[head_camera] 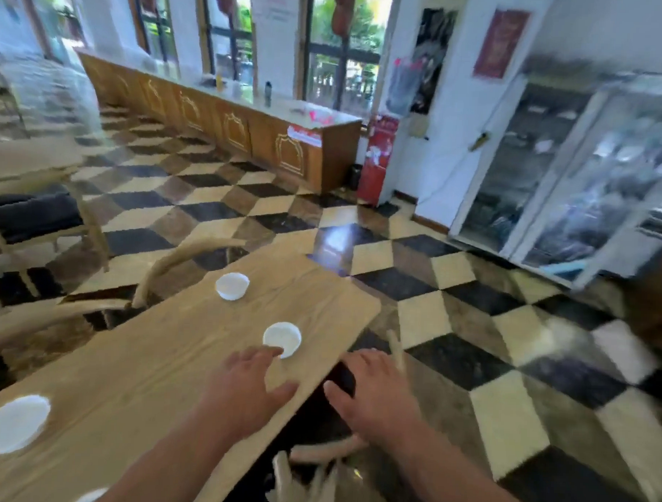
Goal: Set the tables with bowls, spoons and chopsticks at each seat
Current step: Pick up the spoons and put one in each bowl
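A long light wooden table point(138, 360) runs from lower left toward the middle. Three white bowls stand on it: one far point(232, 285), one near the right edge point(282, 338), one at the near left point(12, 423). A sliver of a further white bowl point(90, 497) shows at the bottom edge. My left hand point(248, 387) hovers over the table, fingers spread, fingertips at the rim of the near-right bowl. My right hand point(371, 391) is off the table's right edge, fingers relaxed, above a dark chair seat point(345, 375). No spoons or chopsticks are visible.
Wooden chairs stand on the table's left side point(179, 260) and below my hands point(314, 472). Another table and chair point(27, 187) sit at far left. A wooden counter point(228, 127) lines the windows; glass-door cabinets point(572, 176) stand at right. Checkered floor lies between.
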Tool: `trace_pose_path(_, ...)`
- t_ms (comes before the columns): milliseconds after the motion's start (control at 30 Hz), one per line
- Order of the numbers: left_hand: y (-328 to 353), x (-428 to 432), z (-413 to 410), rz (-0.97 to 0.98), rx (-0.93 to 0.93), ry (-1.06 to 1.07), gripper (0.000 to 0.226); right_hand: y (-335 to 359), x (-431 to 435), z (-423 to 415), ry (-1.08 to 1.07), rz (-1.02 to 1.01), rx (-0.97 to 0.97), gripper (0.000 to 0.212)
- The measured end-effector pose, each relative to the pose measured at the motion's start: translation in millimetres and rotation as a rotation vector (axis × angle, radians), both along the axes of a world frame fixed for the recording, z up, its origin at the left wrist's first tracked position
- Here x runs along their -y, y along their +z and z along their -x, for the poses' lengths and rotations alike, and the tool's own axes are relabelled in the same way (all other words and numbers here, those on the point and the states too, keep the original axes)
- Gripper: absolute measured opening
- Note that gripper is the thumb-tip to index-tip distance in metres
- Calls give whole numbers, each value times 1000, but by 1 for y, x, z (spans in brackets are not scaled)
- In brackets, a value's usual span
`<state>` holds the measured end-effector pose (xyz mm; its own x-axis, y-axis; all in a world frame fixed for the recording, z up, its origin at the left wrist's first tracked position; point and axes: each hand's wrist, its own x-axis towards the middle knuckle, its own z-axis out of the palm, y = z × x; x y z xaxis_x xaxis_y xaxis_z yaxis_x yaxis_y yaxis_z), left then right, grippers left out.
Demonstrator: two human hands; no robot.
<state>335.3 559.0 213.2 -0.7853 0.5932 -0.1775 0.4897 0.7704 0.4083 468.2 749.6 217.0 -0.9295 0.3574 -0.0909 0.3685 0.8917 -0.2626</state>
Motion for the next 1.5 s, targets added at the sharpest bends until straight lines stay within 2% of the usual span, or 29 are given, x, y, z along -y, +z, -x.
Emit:
trace_pose_path(133, 33, -118, -45, -31, -75, -221, 79, 22, -99, -86, -234, -35, -52, 72)
trace_pose_path(267, 47, -242, -97, -25, -101, -403, 78, 32, -192, -169, -414, -14, -59, 75)
trace_pose_path(467, 47, -417, -178, 25, -118, -517, 80, 16, -342, -263, -586, 85, -46, 82)
trace_pose_path(667, 52, -541, -219, 39, -132, -571, 78, 29, -457, -304, -682, 47, -50, 84)
trace_pose_path(1000, 46, -669, -177, 80, -117, -592, 77, 7, -579, -266, -748, 84, -38, 88)
trace_pose_path(1333, 16, -812, -42, 27, 30, -653, 82, 27, -707, -151, -825, 85, 25, 77)
trace_pose_path(1500, 23, -876, 28, 19, -19, -669, 83, 38, -761, -80, -822, 79, 36, 76)
